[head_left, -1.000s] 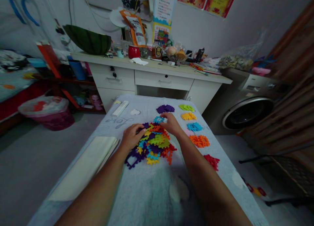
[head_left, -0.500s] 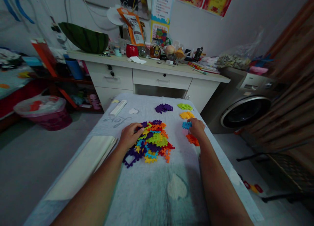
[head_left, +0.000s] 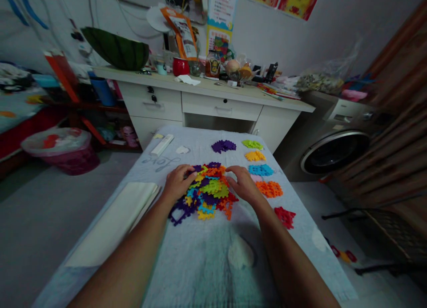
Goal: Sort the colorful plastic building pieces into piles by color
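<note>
You have a messy, many-coloured heap of flat, bumpy-edged plastic pieces (head_left: 212,188). Past it lies a flat purple pile (head_left: 223,146); on your right, a green pile (head_left: 252,144), yellow pile (head_left: 255,156), blue pile (head_left: 261,170), orange pile (head_left: 271,189) and red pile (head_left: 284,217).

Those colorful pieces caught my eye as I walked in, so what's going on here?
A person has both hands at a mixed pile of notched pieces on a cloth-covered table. The left hand is at its left edge; the right hand, thumb and fingers parted, is at its right edge. Beyond the pile lies a purple group; along the right are green, yellow, blue, orange and red groups.
</note>
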The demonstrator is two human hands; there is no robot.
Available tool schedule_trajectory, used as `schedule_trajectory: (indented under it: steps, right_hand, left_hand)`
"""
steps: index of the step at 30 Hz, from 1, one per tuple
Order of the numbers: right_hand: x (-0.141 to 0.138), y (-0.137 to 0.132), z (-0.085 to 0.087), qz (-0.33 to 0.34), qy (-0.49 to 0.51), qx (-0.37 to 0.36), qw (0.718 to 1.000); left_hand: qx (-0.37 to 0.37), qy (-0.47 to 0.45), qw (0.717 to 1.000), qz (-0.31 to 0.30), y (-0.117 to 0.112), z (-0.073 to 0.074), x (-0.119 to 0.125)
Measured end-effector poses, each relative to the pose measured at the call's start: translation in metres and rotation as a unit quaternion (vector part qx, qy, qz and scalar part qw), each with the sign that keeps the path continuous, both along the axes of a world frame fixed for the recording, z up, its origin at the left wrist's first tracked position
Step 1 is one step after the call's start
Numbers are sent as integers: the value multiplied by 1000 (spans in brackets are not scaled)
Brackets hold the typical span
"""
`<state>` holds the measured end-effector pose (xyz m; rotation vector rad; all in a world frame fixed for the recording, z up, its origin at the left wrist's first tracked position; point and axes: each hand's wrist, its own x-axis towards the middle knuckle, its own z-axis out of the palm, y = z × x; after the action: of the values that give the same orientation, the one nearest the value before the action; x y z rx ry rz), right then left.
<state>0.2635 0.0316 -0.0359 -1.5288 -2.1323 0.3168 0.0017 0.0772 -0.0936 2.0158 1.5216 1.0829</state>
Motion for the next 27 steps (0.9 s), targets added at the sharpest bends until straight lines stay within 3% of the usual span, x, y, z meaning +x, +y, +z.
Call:
schedule_trajectory:
  steps: [7, 14, 21, 27]
  right_hand:
    - [-20, 8, -14, -14, -22, -6, 1000]
    - [-23, 7, -20, -7, 17, 17, 1000]
    - [-16, 2, -16, 39, 119, 54, 991]
    - [-5, -3, -4, 6, 160, 86, 983]
  left_hand:
    - [-6, -13, 1000, 1, 0, -1, 0]
    - [-12, -7, 1000, -7, -2, 1, 0]
    - [-10, -4, 1000, -5, -2, 3, 0]
    - [-4, 0, 1000, -6, -1, 1, 0]
